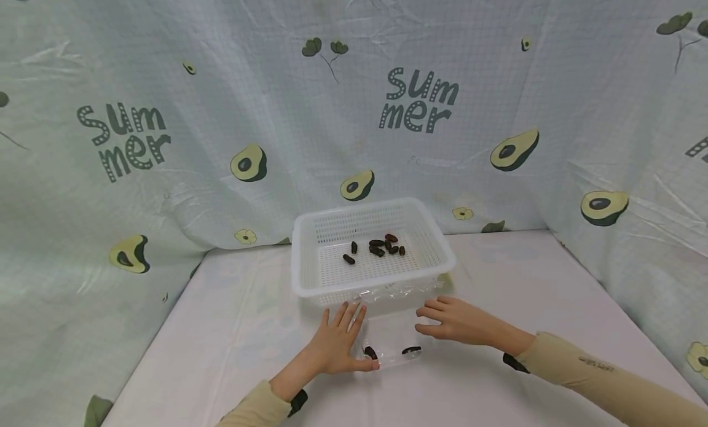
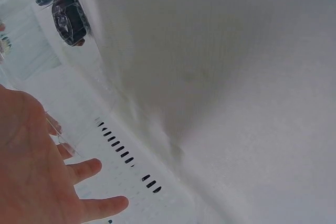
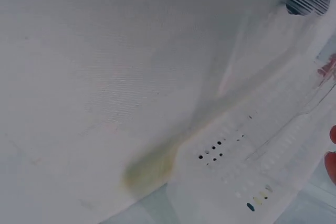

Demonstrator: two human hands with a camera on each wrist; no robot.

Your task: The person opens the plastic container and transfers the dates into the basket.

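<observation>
A clear plastic box (image 1: 389, 332) lies on the table in front of the white basket, its transparent flap or lid edge (image 1: 398, 290) against the basket's front. Two dark, oblong, date-like fruits sit near its front edge, one at the left corner (image 1: 370, 352) and one at the right (image 1: 412, 350). My left hand (image 1: 334, 344) rests along the box's left side with fingers spread and thumb at the front corner. By the box's right side is my right hand (image 1: 456, 321), fingers slightly bent, thumb apart. Only its fingertips (image 3: 331, 166) show in the right wrist view.
The white perforated basket (image 1: 301, 249) stands at the back middle, with several dark fruits (image 1: 377, 250) on its floor. A pale cloth covers the table (image 1: 531, 304). Printed plastic sheeting (image 1: 420, 163) hangs behind and along both sides.
</observation>
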